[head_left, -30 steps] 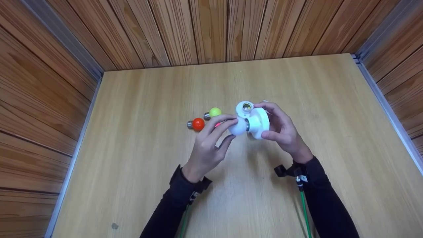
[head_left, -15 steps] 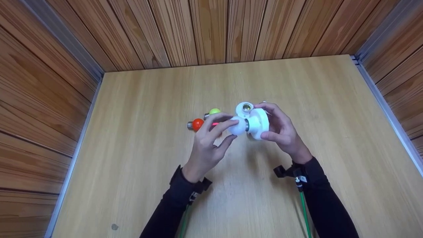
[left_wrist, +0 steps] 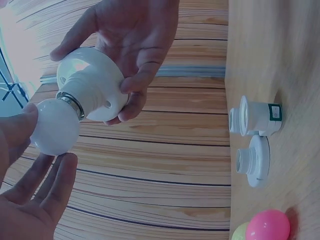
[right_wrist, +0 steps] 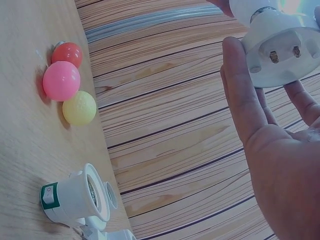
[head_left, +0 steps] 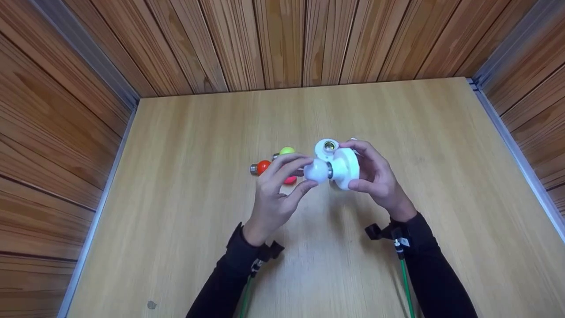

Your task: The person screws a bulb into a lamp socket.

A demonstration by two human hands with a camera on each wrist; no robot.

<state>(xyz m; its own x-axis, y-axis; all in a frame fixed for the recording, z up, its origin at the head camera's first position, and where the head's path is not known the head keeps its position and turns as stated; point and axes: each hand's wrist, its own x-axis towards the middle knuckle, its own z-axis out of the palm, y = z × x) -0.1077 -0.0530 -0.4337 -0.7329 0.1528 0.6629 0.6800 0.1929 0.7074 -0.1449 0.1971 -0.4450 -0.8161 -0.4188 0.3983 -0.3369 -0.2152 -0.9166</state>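
A round white light bulb (head_left: pixel 316 171) has its metal screw base in the neck of a white lamp socket (head_left: pixel 346 168). My left hand (head_left: pixel 274 194) pinches the bulb between thumb and fingertips. On the other side my right hand (head_left: pixel 383 183) grips the socket's wide round base by its rim. Both are held above the table, the bulb pointing left. In the right wrist view two metal contacts (right_wrist: pixel 274 56) show on the underside of the socket's base. How deep the bulb's thread sits is hard to tell, though some metal shows in the left wrist view.
Behind the held socket, other white sockets (left_wrist: pixel 259 160) stand on the wooden table (head_left: pixel 176 221), one with a green label (right_wrist: pixel 50 195). To the left lie a red bulb (head_left: pixel 263 167), a yellow-green bulb (head_left: pixel 287 150) and a pink bulb (head_left: pixel 290 180). Wood-panelled walls (head_left: pixel 282 44) enclose the table.
My left fingers have shifted slightly around the white bulb, and more of the pink bulb shows below them. The right hand keeps its hold on the socket.
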